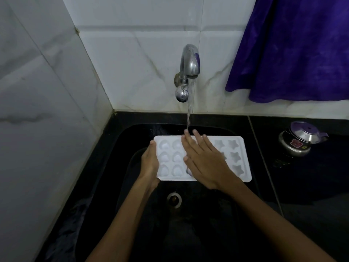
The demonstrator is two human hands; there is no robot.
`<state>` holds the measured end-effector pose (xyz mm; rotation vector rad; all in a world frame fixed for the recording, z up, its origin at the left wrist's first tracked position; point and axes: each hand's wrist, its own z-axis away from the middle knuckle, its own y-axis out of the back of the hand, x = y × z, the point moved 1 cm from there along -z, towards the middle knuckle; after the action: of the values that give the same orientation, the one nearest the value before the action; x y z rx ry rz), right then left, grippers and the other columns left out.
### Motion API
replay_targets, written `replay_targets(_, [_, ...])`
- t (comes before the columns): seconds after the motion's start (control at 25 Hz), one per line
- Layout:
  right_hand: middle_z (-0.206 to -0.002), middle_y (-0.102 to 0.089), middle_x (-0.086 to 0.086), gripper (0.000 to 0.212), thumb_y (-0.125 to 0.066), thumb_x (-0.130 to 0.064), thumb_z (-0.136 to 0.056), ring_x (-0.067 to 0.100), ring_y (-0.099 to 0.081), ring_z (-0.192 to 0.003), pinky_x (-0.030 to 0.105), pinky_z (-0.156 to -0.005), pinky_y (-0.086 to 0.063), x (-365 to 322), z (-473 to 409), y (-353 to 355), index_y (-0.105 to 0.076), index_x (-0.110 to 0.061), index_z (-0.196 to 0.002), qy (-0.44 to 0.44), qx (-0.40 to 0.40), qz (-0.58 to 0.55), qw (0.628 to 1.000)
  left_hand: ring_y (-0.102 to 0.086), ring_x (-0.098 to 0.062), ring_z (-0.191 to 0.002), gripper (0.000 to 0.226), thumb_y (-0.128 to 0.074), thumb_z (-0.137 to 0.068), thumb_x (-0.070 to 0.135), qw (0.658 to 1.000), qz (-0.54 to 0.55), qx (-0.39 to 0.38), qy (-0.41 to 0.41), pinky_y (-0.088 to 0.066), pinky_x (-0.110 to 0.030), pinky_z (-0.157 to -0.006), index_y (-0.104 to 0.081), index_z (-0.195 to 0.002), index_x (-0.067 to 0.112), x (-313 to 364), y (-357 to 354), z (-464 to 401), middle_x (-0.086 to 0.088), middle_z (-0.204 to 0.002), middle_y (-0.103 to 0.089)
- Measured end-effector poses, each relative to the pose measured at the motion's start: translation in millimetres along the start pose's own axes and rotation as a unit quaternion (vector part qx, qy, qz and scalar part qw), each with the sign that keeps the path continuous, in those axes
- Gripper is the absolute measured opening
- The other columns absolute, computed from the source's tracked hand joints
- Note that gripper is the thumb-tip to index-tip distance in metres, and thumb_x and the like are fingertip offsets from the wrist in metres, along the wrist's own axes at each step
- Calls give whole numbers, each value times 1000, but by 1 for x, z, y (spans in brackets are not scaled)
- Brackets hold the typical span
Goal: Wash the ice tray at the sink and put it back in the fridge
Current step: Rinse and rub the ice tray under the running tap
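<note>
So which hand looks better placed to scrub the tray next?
The right hand: it lies flat and free across the white plastic ice tray, fingers under the water stream, while the left hand grips the tray's edge.

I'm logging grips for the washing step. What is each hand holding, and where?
The left hand holds the white ice tray by its left short edge. The right hand lies flat, fingers straight, across the tray's top, gripping nothing.

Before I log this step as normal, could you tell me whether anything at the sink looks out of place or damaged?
Nothing stands out: the tap runs onto the ice tray, held over the sink by both hands.
</note>
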<state>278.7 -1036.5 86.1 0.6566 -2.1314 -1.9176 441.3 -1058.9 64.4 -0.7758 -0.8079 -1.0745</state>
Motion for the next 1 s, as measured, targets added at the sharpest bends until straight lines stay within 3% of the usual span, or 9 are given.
replay_targets(0.12, [-159, -5, 2, 55, -21, -32, -100, 20, 1, -146, 33, -118, 5, -19, -12, -4, -8, -15, -150, 76, -11, 5, 997, -68, -28, -80, 45, -36, -95, 48, 1000, 24, -9, 9, -56, -36, -68, -66, -97, 15, 0, -9, 1, -13, -94, -71])
replay_targets(0.2, [-158, -10, 0, 53, -20, -33, -100, 16, -2, -146, 29, -118, 5, -20, 3, -9, -12, -16, -150, 142, -37, -3, 989, -69, -29, -83, 48, -35, -95, 49, 1000, 29, 1, 6, -56, -37, -69, -65, -102, 13, 4, -2, -4, -13, -96, -71])
replay_targets(0.32, [-159, -6, -1, 55, -14, -37, -99, 11, 5, -145, 24, -115, 10, 1, 10, -6, -6, -19, -150, 111, -45, -18, 993, -69, -30, -83, 49, -35, -94, 52, 999, 40, 0, 14, -57, -37, -62, -65, -104, 14, 3, 7, -8, -12, -96, -71])
replay_targets(0.44, [-159, -5, 3, 55, -18, -34, -100, 19, 2, -146, 33, -118, 5, 1, -14, -2, -7, -14, -150, 53, -14, 35, 998, -69, -28, -85, 46, -38, -93, 51, 998, 45, -43, 18, -57, -37, -67, -65, -102, 15, -4, -5, -3, -11, -96, -71])
replay_targets(0.56, [-158, -12, 3, 54, -24, -32, -100, 21, -4, -146, 34, -118, 4, -22, -22, -6, -14, -12, -149, 112, -13, 21, 993, -71, -19, -79, 44, -41, -93, 49, 995, 74, -63, 8, -55, -30, -65, -67, -97, 13, -3, -12, -4, -8, -90, -73])
replay_targets(0.72, [-157, -17, -3, 52, -21, -34, -100, 16, -5, -146, 31, -118, 2, -11, 5, -8, -19, -19, -149, 203, -67, 7, 977, -72, -24, -79, 54, -35, -94, 53, 993, 93, -71, 22, -57, -30, -58, -66, -100, 9, 2, 0, -11, -13, -93, -74])
replay_targets(0.8, [-158, -10, -5, 53, -17, -36, -100, 12, 1, -146, 32, -119, 2, 0, 9, -6, -14, -21, -150, 195, -82, 6, 977, -72, -24, -73, 53, -33, -94, 54, 992, 99, -73, 18, -56, -30, -53, -65, -98, 11, 4, 5, -12, -10, -85, -75])
replay_targets(0.88, [-159, -5, -2, 54, -18, -36, -100, 14, 3, -146, 35, -120, -1, 0, 0, -5, -10, -19, -150, 133, -51, 21, 990, -72, -22, -71, 49, -33, -95, 52, 992, 89, -83, 18, -55, -30, -51, -65, -96, 14, 4, -1, -9, -7, -81, -76])
replay_targets(1.0, [-159, -7, 4, 56, -21, -34, -100, 22, 0, -146, 40, -119, -1, -22, -21, -7, -10, -13, -150, 58, 4, 30, 998, -72, -19, -78, 45, -39, -94, 50, 995, 64, -77, 3, -55, -27, -57, -67, -97, 16, -2, -13, -5, -8, -91, -75])
